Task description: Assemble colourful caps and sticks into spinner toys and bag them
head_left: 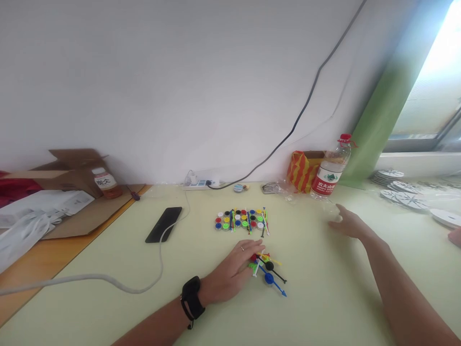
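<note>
Spinner heap (pixel 269 267), plastic, assorted colours: lying loose and overlapping, partly covered. A blue spinner (pixel 268 278) and a black spinner (pixel 270 265) (both round-hubbed) are pointing toward the lower right. Round discs (pixel 238 223), multicoloured: sitting in rows farther back, slim arrows (pixel 232 221) lying among and beside them.

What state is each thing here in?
Loose arrow pieces: jumbled, partly covered
Left hand: over them, grip unclear
Large bottle: standing, capped
Right hand: near large bottle, grip unclear
Small bottle: standing, capped
Black phone: flat, screen dark
Round pieces: grouped in rows
Cardboard box: flap open
Power strip: plugs inserted
</note>
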Motion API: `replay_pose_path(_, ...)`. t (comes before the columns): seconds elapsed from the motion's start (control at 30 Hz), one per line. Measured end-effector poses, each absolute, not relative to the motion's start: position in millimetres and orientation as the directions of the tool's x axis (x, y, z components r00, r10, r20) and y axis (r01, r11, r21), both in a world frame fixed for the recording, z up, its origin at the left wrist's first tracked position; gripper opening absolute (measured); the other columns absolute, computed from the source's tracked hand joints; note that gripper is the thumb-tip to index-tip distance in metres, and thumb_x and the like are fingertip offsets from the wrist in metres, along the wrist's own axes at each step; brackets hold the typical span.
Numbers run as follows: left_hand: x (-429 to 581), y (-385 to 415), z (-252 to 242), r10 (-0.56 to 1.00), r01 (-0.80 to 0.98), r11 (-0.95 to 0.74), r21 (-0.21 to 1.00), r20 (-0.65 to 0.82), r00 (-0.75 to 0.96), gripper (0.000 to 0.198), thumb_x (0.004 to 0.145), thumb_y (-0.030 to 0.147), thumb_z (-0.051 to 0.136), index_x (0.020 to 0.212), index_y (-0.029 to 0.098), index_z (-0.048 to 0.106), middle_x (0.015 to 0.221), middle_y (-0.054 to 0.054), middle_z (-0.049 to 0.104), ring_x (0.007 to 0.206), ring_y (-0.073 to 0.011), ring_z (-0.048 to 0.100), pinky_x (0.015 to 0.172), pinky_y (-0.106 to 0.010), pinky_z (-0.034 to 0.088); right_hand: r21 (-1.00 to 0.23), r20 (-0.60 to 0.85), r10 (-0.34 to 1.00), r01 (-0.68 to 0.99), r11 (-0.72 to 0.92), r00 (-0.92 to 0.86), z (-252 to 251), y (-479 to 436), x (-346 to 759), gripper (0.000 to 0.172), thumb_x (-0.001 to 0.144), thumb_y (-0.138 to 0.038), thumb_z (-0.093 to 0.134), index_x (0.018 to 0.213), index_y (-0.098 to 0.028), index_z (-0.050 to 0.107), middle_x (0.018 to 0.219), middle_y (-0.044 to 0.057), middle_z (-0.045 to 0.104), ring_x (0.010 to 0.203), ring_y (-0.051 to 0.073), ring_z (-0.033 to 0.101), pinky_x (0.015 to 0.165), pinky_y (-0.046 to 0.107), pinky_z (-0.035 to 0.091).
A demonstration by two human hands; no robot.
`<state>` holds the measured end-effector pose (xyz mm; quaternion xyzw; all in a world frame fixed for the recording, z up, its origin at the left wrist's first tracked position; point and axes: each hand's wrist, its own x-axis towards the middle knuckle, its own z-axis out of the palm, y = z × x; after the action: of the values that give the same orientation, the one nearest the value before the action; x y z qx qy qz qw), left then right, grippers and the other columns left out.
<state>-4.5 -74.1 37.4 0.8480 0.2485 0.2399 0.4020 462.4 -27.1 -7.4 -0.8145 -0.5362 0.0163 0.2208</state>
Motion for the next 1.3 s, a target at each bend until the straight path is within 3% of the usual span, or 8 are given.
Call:
replay_pose_path(0.17,3,-74,47,0.750,0.307,-0.545,0.780,0.291,0.594,0.049,0.102,0.036,0.047,0.151,0.034,0.043,0.159,-0.003,0.040,0.148,-0.0287,0.031,0.124,-0.051,0.024,-0.663,0.188,0.933,0.741,-0.109,0.306,42,-33,433,0.082,0.079,-0.034,0.067,0.154,-0.023,0.036,0.121,0.017,0.065,0.087,0.028,0.072,0.079,0.042,0.058)
replay_pose_path(0.4,48,-42,88,0.794,0.380,-0.608,0.697,0.518,0.318,0.070,0.090,0.050,0.068,0.149,0.027,0.040,0.152,-0.010,0.048,0.139,-0.0305,0.044,0.114,-0.045,0.039,-0.762,0.087,0.931,0.579,0.292,-0.355,134,-32,314,0.096,0.076,-0.034,0.076,0.158,-0.038,0.027,0.128,0.007,0.061,0.089,0.020,0.072,0.081,0.037,0.061)
replay_pose_path(0.53,57,15,120,0.793,0.315,-0.569,0.760,0.406,0.454,0.047,0.086,0.059,0.068,0.107,0.018,0.070,0.105,-0.010,0.074,0.095,-0.0263,0.070,0.081,-0.036,0.056,-0.709,0.084,0.892,0.603,0.366,-0.444,150,-15,265,0.099,0.075,-0.024,0.079,0.158,-0.036,0.026,0.113,0.005,0.067,0.089,0.020,0.071,0.081,0.033,0.058)
replay_pose_path(0.67,44,61,126,0.856,0.271,-0.465,0.843,0.349,0.382,0.049,0.078,0.060,0.075,0.095,0.015,0.069,0.074,-0.006,0.073,0.062,-0.0169,0.066,0.055,-0.027,0.051,-0.740,0.109,0.919,0.586,0.329,-0.379,143,9,254,0.108,0.075,-0.026,0.081,0.160,-0.032,0.015,0.103,0.003,0.070,0.090,0.020,0.069,0.080,0.032,0.056)
replay_pose_path(0.77,28,77,115,0.852,0.207,-0.440,0.874,0.333,0.405,0.056,0.075,0.055,0.081,0.112,0.015,0.066,0.081,-0.007,0.073,0.062,-0.0151,0.065,0.054,-0.025,0.051,-0.763,0.079,0.928,0.576,0.292,-0.365,129,27,263,0.098,0.075,-0.029,0.083,0.156,-0.027,0.028,0.093,0.001,0.071,0.087,0.019,0.066,0.080,0.032,0.054)
replay_pose_path(0.97,-2,94,99,0.844,0.118,-0.368,0.922,0.278,0.459,0.073,0.066,0.039,0.091,0.130,0.020,0.061,0.112,-0.012,0.071,0.089,-0.0194,0.070,0.084,-0.039,0.058,-0.895,0.094,0.893,0.356,0.270,-0.440,111,43,281,0.077,0.075,-0.027,0.082,0.144,-0.023,0.048,0.095,0.004,0.072,0.091,0.019,0.067,0.084,0.035,0.056)
replay_pose_path(1.17,-25,101,108,0.791,0.270,-0.343,0.900,0.122,0.599,0.055,0.066,0.042,0.090,0.112,0.017,0.074,0.082,-0.004,0.069,0.078,-0.0178,0.066,0.073,-0.032,0.056,-0.914,0.155,0.904,0.290,0.285,-0.398,113,44,279,0.038,0.079,-0.037,0.080,0.111,-0.019,0.071,0.084,0.005,0.073,0.078,0.019,0.070,0.078,0.035,0.058)
replay_pose_path(1.3,-30,95,115,0.777,0.310,-0.369,0.876,0.108,0.620,0.043,0.076,0.051,0.081,0.105,0.019,0.076,0.081,-0.004,0.071,0.072,-0.0165,0.065,0.067,-0.028,0.054,-0.904,0.161,0.909,0.313,0.292,-0.384,113,46,276,0.034,0.084,-0.049,0.074,0.095,-0.016,0.074,0.084,0.007,0.073,0.074,0.017,0.067,0.072,0.032,0.057)
